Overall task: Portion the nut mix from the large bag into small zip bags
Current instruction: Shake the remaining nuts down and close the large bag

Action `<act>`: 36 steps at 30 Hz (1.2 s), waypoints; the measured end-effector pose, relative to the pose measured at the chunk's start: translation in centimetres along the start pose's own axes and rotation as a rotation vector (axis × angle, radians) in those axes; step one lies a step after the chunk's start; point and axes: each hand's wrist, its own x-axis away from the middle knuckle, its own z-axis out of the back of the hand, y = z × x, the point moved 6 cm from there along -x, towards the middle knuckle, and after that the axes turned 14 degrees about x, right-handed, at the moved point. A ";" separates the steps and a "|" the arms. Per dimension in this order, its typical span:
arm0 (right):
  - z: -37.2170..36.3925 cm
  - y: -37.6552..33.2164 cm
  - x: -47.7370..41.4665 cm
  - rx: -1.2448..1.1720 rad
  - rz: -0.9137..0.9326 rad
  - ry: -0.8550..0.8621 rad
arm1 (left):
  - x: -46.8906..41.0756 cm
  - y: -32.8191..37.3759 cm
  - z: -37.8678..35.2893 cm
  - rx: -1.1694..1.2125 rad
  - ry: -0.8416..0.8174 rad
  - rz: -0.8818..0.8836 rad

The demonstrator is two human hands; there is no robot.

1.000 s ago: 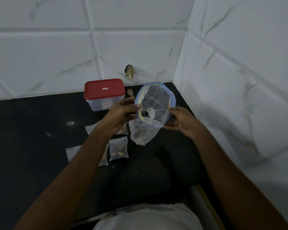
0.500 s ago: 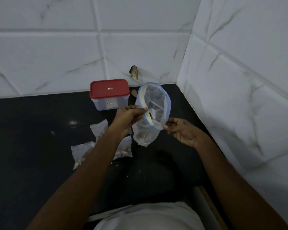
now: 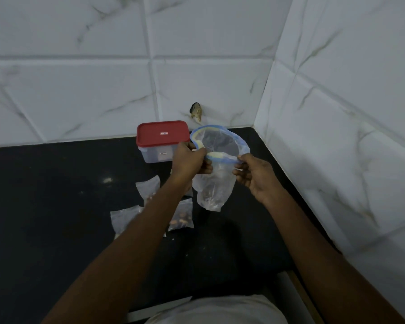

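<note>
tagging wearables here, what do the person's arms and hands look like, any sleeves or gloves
The left forearm and right forearm are bare to the frame edge, no sleeves. The left hand and right hand are ungloved, with no ring, watch or band visible. The only clothing is a white garment at the bottom edge.

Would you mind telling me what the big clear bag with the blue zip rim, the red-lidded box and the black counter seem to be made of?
The big clear bag with blue zip rim: thin plastic film, see-through, crumpled. The red-lidded box: probably rigid plastic, matte lid, frosted body. The black counter: likely polished stone; it mirrors a light spot.
</note>
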 end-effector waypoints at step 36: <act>-2.5 -3.2 -5.6 0.680 0.144 -0.100 | -5.0 1.6 -0.2 -0.373 -0.347 0.172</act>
